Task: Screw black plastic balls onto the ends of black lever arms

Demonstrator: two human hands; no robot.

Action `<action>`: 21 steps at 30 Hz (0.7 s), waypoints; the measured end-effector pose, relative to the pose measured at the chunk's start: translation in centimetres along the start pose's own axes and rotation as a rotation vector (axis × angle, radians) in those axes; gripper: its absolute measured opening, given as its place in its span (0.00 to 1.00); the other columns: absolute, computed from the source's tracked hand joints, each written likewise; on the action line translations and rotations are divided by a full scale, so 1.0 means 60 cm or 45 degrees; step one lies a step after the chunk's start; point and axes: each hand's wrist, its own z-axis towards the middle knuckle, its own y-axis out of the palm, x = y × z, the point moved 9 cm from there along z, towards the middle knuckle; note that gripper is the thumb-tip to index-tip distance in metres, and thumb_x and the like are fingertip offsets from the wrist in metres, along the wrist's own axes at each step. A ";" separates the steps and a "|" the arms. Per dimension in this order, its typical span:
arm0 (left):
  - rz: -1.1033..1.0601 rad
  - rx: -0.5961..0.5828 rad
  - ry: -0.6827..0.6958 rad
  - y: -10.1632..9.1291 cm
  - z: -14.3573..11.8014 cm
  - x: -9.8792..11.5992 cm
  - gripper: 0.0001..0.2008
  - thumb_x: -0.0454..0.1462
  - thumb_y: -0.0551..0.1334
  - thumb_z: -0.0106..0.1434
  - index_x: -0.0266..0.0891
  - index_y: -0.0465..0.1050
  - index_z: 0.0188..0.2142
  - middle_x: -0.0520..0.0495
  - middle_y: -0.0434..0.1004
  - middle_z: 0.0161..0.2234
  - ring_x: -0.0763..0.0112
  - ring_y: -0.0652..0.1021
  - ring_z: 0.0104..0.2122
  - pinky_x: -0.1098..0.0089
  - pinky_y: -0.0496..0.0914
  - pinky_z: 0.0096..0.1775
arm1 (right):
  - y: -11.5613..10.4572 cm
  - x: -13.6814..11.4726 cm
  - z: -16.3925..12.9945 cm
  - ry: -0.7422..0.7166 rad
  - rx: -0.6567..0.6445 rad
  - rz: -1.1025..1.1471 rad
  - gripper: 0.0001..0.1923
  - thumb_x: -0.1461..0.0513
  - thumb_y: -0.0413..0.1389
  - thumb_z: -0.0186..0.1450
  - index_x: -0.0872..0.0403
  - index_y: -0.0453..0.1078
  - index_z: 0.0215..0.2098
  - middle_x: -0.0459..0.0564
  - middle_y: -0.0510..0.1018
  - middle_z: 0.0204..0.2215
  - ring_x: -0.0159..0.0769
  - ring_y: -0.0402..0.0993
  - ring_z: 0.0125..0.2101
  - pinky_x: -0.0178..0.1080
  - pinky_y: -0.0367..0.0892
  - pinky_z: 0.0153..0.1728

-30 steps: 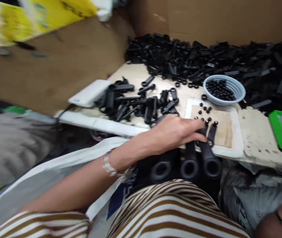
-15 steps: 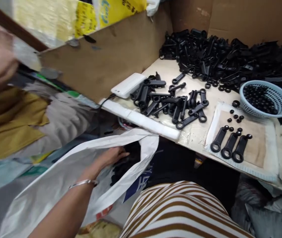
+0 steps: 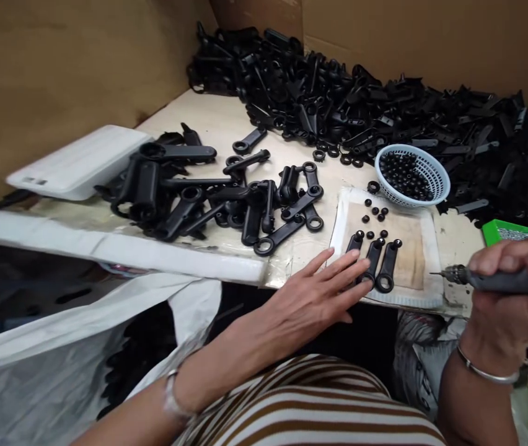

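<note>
My left hand (image 3: 303, 294) lies flat with its fingers stretched at the front edge of a folded cloth pad (image 3: 431, 248). Its fingertips reach the leftmost of three black plastic levers (image 3: 388, 266), each with a ring at its near end and a small knob at its far end. Several small black knobs (image 3: 375, 211) lie loose behind them. Right of the pad, my right hand (image 3: 501, 310) is closed around a grey-handled screwdriver (image 3: 501, 280). Its thin tip points left, apart from the levers.
Behind the pad stands a light blue basket (image 3: 445, 186) of black knobs. A green box (image 3: 491, 232) holds small metal pieces. Loose black levers (image 3: 250, 210) and a white power bank-like case (image 3: 78, 161) are at left. A large pile of black parts (image 3: 361, 105) fills the back. An open white sack (image 3: 194, 303) hangs below.
My left hand has come out of the white sack and moved right to the levers. My right hand has entered the view holding the screwdriver. The view has swung right.
</note>
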 end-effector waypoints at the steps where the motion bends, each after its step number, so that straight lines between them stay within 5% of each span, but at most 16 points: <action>1: 0.042 -0.029 -0.001 0.023 0.015 0.001 0.24 0.41 0.65 0.64 0.40 0.67 0.58 0.39 0.66 0.62 0.54 0.64 0.64 0.51 0.59 0.62 | 0.015 -0.005 -0.004 -0.041 -0.068 -0.025 0.13 0.64 0.56 0.43 0.52 0.68 0.29 0.38 0.64 0.11 0.29 0.59 0.12 0.34 0.57 0.12; 7: 0.008 -0.098 -0.047 0.100 0.035 -0.011 0.26 0.47 0.63 0.65 0.47 0.63 0.61 0.44 0.61 0.65 0.53 0.59 0.66 0.45 0.54 0.63 | 0.030 0.003 -0.014 -0.038 -0.154 -0.056 0.11 0.65 0.55 0.49 0.51 0.67 0.32 0.36 0.64 0.14 0.29 0.60 0.14 0.35 0.58 0.16; 21: -0.057 0.144 -0.083 0.109 0.053 0.017 0.17 0.35 0.58 0.70 0.42 0.67 0.57 0.44 0.71 0.59 0.54 0.65 0.63 0.49 0.61 0.61 | 0.002 0.005 0.006 -0.039 -0.109 -0.059 0.10 0.65 0.55 0.50 0.50 0.68 0.32 0.35 0.63 0.14 0.27 0.59 0.14 0.34 0.56 0.16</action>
